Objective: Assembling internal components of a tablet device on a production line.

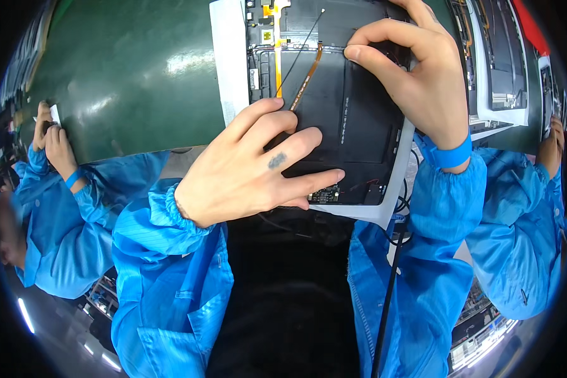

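Note:
A black tablet housing (372, 126) with its inside facing up lies in front of me on a white sheet (230, 57). My left hand (252, 164) rests over its lower left part, fingers spread and the fingertips on or just above the surface. By those fingertips runs a brown flex cable (307, 79). An orange ribbon cable (278, 63) and a thin black wire (301, 51) lie to its left. At the housing's upper right, my right hand (431, 75) has thumb and index finger pinched together; anything between them is too small to make out.
A green work surface (138, 82) extends left. More open housings (498, 57) on white sheets lie at the right, near a red object (532, 28). Co-workers in blue smocks sit at left (69, 233) and right (516, 239). A black cable (389, 290) hangs beside my right sleeve.

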The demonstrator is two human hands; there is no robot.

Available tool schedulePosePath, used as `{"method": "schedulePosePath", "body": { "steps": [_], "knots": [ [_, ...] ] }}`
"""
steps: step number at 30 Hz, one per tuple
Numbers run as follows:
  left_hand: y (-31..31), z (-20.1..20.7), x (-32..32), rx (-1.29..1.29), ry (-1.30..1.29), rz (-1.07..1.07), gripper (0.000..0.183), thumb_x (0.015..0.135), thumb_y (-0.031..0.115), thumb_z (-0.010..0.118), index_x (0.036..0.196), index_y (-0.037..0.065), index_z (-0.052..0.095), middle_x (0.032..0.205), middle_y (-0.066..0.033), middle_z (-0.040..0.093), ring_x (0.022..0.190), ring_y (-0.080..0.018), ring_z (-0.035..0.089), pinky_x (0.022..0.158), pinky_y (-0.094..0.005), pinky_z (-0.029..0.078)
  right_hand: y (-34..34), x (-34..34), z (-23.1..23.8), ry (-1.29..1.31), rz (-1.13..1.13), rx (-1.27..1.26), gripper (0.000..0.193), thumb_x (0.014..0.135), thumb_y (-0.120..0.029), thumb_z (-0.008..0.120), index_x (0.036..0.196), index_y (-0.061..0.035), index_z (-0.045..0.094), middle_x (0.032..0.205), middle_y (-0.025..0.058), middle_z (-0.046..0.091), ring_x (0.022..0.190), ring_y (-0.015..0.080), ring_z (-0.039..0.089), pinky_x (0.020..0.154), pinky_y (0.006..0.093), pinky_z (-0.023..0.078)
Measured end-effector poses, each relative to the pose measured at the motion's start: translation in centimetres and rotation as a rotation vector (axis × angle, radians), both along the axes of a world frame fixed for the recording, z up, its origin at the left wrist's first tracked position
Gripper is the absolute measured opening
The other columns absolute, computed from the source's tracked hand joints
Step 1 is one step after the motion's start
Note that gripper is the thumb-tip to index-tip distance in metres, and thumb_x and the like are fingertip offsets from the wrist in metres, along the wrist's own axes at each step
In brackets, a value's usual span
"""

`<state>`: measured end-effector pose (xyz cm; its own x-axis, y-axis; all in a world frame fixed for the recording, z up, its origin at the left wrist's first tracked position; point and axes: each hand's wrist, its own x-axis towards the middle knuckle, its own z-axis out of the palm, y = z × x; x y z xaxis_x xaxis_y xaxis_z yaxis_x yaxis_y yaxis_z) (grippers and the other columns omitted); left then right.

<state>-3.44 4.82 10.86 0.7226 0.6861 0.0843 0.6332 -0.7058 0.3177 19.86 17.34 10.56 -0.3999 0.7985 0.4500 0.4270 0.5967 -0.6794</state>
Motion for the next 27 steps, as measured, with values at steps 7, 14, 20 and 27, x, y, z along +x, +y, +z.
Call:
{"method": "schedulePosePath", "body": {
  "steps": [7,14,20,27],
  "knots": [
    [-0.2,0.1,0.0,-0.024,0.021,0.028,0.063,0.065,0.054,0.081,0.127,0.045,0.079,0.124,-0.0067,0.051,0.113,-0.0318,0.053,0.110,-0.0555,0.050,0.3,0.0,-0.8,0.046,0.042,-0.001,0.016,0.072,-0.004,0.087,0.086,-0.0049,0.080,0.125,0.0237,0.069,0.114,0.0389,0.067,0.097,0.0429,0.053],
    [0.0,0.6,-0.3,-0.039,0.022,0.018,0.061,0.067,0.054,0.080,0.127,0.045,0.079,0.121,-0.0069,0.049,0.113,-0.0326,0.051,0.109,-0.0542,0.051,-0.7,-1.0,2.0,-0.026,-0.030,-0.100,0.014,0.072,-0.005,0.087,0.085,-0.0054,0.081,0.126,0.0256,0.068,0.115,0.0400,0.066,0.099,0.0440,0.052],
    [0.2,0.6,-0.5,-0.079,-0.002,0.016,0.060,0.067,0.054,0.080,0.127,0.044,0.079,0.117,-0.0061,0.050,0.109,-0.0305,0.052,0.108,-0.0532,0.051,-0.2,-0.4,0.2,-0.108,-0.005,-0.063,0.016,0.073,-0.005,0.086,0.087,-0.0058,0.081,0.127,0.0241,0.067,0.116,0.0389,0.066,0.099,0.0436,0.051],
    [0.2,0.3,-0.4,-0.098,-0.028,0.023,0.062,0.067,0.053,0.081,0.128,0.044,0.079,0.114,-0.0053,0.051,0.107,-0.0286,0.052,0.108,-0.0527,0.051,0.2,-0.3,-1.2,-0.175,-0.006,-0.041,0.017,0.074,-0.005,0.086,0.090,-0.0060,0.080,0.129,0.0216,0.067,0.116,0.0373,0.066,0.099,0.0427,0.052]
  ]
}}
